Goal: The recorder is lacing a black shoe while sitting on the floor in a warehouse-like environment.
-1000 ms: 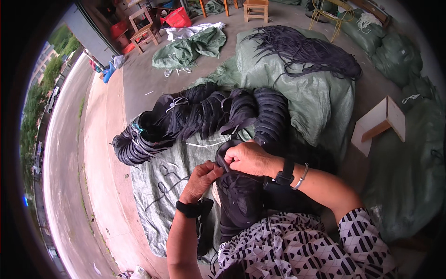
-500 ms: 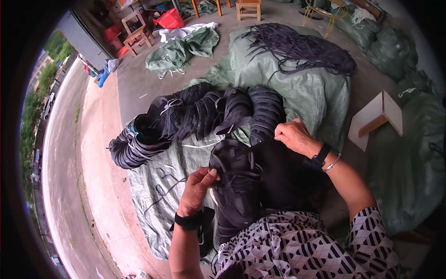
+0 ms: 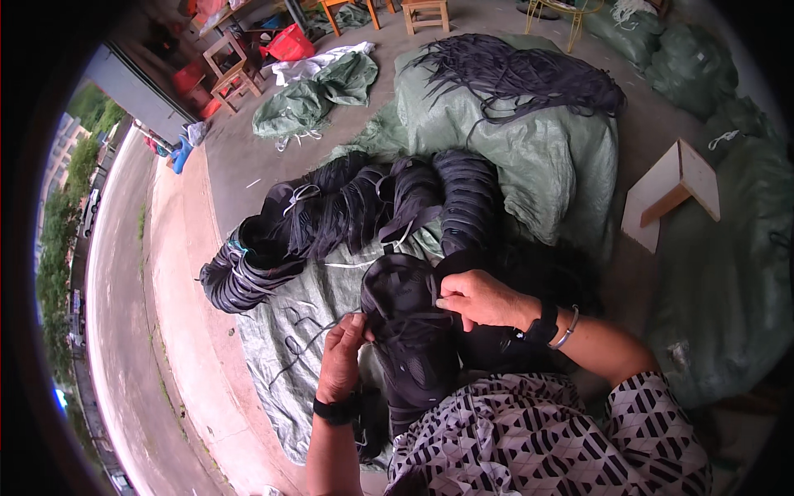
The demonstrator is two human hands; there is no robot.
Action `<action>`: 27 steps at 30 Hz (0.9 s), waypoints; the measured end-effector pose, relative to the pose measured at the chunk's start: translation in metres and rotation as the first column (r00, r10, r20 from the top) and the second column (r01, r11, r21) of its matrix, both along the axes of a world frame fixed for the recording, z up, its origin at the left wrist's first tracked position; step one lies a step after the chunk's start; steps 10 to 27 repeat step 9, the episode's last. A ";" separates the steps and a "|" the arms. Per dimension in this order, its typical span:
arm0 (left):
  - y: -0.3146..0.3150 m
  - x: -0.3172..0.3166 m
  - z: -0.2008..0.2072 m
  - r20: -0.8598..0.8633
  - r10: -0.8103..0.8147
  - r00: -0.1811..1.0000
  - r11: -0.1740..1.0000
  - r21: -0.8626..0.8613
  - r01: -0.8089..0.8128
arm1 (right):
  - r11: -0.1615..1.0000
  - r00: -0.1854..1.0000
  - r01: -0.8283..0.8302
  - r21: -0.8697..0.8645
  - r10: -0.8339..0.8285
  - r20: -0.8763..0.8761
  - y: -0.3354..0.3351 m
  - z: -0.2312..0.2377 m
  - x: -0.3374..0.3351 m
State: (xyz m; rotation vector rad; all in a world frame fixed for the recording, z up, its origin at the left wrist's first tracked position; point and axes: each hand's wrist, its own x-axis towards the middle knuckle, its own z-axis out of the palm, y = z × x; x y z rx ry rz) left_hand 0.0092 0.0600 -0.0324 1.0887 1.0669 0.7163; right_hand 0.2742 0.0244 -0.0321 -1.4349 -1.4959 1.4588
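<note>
A black shoe upper [image 3: 409, 351] lies across my lap with its collar facing away from me, and a dark shoelace [image 3: 418, 317] crosses its front. At its left edge my left hand [image 3: 341, 355] is closed, thumb and finger pinching the rim. My right hand [image 3: 488, 299] is closed in a pinch at the upper's right edge, beside the lacing; the thin lace end in its fingertips is hard to see. Black cloth covers my lap under the right hand.
Stacked black shoe uppers [image 3: 331, 207] form a curved row beyond my lap on a green woven sheet [image 3: 310, 364]. A heap of dark laces [image 3: 521, 78] tops a covered pile behind. At right are a small wooden stand [image 3: 674, 194] and green sacks [image 3: 719, 306]; a wooden chair [image 3: 231, 70] stands far left.
My right hand has come down and left, from beyond the upper to its right edge. My left hand stays at the left edge. The view has shifted slightly.
</note>
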 end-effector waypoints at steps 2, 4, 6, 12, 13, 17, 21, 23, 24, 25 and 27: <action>-0.002 -0.006 -0.001 0.000 0.018 1.000 1.000 0.001 -0.018 | 0.999 0.998 -0.038 -0.035 0.036 -0.044 -0.004 -0.003 0.000; -0.004 -0.010 -0.001 0.003 0.029 1.000 1.000 0.001 -0.029 | 0.996 0.992 -0.057 -0.061 0.050 -0.120 -0.007 -0.008 -0.001; -0.007 -0.008 0.000 -0.008 0.031 0.999 0.998 0.055 -0.030 | 0.996 0.989 -0.037 -0.079 0.025 -0.146 -0.005 -0.006 -0.003; -0.007 -0.013 -0.007 0.105 0.070 0.992 0.997 -0.019 -0.069 | 0.983 0.993 -0.017 -0.184 -0.005 -0.117 0.000 -0.003 -0.008; -0.007 -0.013 -0.007 0.105 0.070 0.992 0.997 -0.019 -0.069 | 0.983 0.993 -0.017 -0.184 -0.005 -0.117 0.000 -0.003 -0.008; -0.007 -0.013 -0.007 0.105 0.070 0.992 0.997 -0.019 -0.069 | 0.983 0.993 -0.017 -0.184 -0.005 -0.117 0.000 -0.003 -0.008; -0.007 -0.013 -0.007 0.105 0.070 0.992 0.997 -0.019 -0.069 | 0.983 0.993 -0.017 -0.184 -0.005 -0.117 0.000 -0.003 -0.008; -0.007 -0.013 -0.007 0.105 0.070 0.992 0.997 -0.019 -0.069 | 0.983 0.993 -0.017 -0.184 -0.005 -0.117 0.000 -0.003 -0.008; -0.007 -0.013 -0.007 0.105 0.070 0.992 0.997 -0.019 -0.069 | 0.983 0.993 -0.017 -0.184 -0.005 -0.117 0.000 -0.003 -0.008; -0.007 -0.013 -0.007 0.105 0.070 0.992 0.997 -0.019 -0.069 | 0.983 0.993 -0.017 -0.184 -0.005 -0.117 0.000 -0.003 -0.008; -0.007 -0.013 -0.007 0.105 0.070 0.992 0.997 -0.019 -0.069 | 0.983 0.993 -0.017 -0.184 -0.005 -0.117 0.000 -0.003 -0.008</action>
